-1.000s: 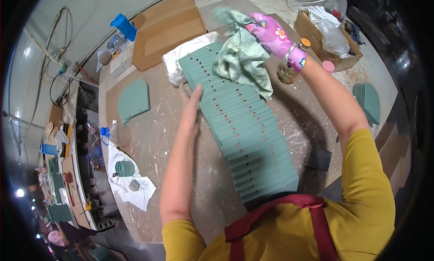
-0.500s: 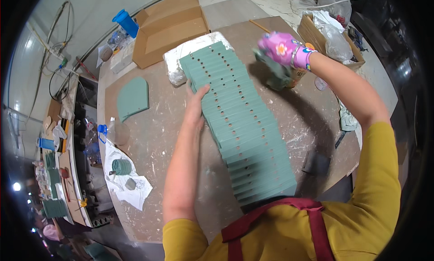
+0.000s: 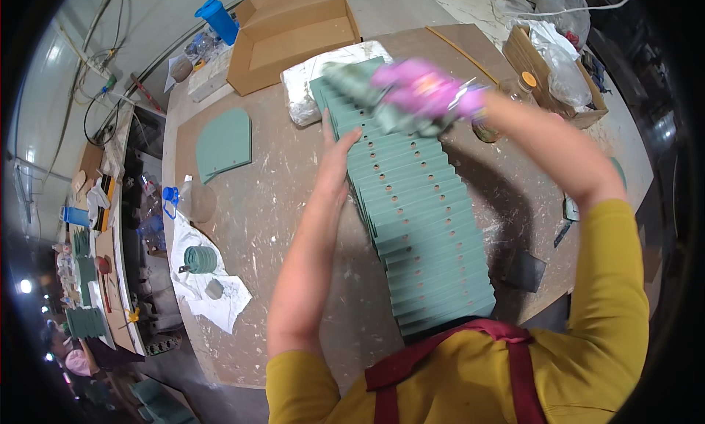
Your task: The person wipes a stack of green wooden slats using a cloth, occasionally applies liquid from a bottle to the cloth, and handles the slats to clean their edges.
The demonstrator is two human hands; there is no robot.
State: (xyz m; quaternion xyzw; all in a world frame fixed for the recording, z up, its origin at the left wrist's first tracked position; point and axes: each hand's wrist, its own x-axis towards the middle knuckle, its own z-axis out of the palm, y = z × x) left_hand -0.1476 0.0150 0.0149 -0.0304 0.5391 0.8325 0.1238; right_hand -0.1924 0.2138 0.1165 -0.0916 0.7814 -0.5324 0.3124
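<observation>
Cloth [image 3: 351, 82], crumpled and grey-green, gripped by the pink-gloved right hand [image 3: 420, 88], is returning over fanned flat green panels [image 3: 433, 229], covering their far end; half-open left hand [image 3: 337, 156] is bracing them.

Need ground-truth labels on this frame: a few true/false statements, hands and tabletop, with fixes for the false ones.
1. The right hand wears a pink glove. True.
2. The left hand is at the left edge of the overlapping green panels. True.
3. The left hand holds the green cloth. False: the right hand holds the green cloth.
4. A separate green panel lies left of the others. True.
5. The blue cup is right of the open cardboard box. False: the blue cup is left of it.
</observation>
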